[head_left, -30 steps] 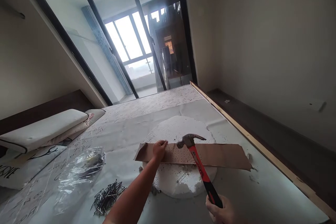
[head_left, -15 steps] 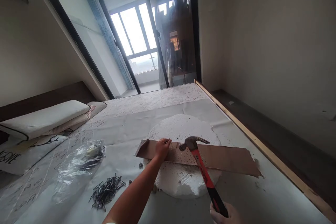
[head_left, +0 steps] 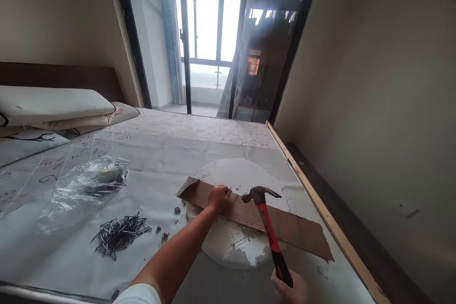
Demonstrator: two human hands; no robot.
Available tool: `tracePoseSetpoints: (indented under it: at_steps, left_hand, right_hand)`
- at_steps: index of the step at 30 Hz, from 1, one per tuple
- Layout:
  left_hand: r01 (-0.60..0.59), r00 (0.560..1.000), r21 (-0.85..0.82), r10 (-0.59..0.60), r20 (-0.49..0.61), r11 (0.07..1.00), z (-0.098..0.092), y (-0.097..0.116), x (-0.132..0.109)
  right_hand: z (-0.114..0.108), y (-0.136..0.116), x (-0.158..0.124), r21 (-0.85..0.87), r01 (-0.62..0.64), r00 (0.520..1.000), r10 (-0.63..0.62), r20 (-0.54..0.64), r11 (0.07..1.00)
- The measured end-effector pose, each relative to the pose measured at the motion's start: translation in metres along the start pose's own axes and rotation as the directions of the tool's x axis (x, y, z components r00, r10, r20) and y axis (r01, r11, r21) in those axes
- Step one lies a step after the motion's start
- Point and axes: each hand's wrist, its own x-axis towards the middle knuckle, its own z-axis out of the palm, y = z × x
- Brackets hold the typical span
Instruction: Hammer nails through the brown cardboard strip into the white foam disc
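A strip of brown cardboard [head_left: 292, 228] dotted with small holes lies across a round white foam disc [head_left: 235, 247] on the covered bed. My left hand [head_left: 218, 198] rests on the strip with its fingers pinched together, probably round a nail too small to make out. My right hand [head_left: 289, 289] grips the red and black handle of a claw hammer [head_left: 261, 195] at the bottom edge of the picture. The hammer's metal head hangs just above the strip, a short way right of my left hand.
A heap of dark nails [head_left: 119, 233] lies on the sheet to the left, beside a crumpled clear plastic bag [head_left: 83, 186]. Pillows [head_left: 53, 104] are stacked at the far left. A wooden edge [head_left: 320, 213] borders the bed on the right, by the wall.
The view has swung round, so the room now looks level. My left hand stays pinched on the strip. The hammer head stays close above the cardboard.
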Motion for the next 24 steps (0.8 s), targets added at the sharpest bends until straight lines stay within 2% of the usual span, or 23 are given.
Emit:
tracePoseSetpoints:
  at_steps: [4,7,10,12,16,20,24]
  left_hand:
    - [0.034,0.999,-0.051,-0.033,0.025,0.998,0.0,-0.001,-0.003]
    - [0.058,0.998,-0.068,-0.056,0.03,0.996,0.0,-0.002,-0.006]
    - [0.057,0.998,-0.076,-0.056,0.022,0.995,-0.001,-0.004,-0.008]
    - [0.043,0.999,-0.082,-0.042,0.019,0.996,-0.002,-0.005,-0.01]
    - [0.058,0.998,-0.113,-0.056,0.021,0.992,-0.003,-0.007,-0.011]
    - [0.064,0.998,-0.136,-0.062,0.019,0.989,-0.002,-0.008,-0.011]
    - [0.06,0.998,-0.125,-0.057,0.023,0.99,0.001,-0.009,-0.01]
  right_hand:
    - [0.0,-0.046,0.001,-0.158,-0.076,0.997,0.08,0.016,0.984]
    - [0.006,-0.077,0.005,-0.249,-0.077,0.991,0.101,0.086,0.965]
    - [0.012,-0.1,0.011,-0.302,-0.06,0.987,0.102,0.126,0.952]
    - [0.013,-0.111,0.014,-0.347,-0.071,0.987,0.117,0.113,0.935]
    - [0.011,-0.125,0.019,-0.399,-0.048,0.991,0.094,0.096,0.916]
    - [0.012,-0.123,0.024,-0.402,-0.005,0.997,0.038,0.072,0.916]
    - [0.018,-0.123,0.024,-0.444,-0.098,0.991,0.13,0.043,0.891]
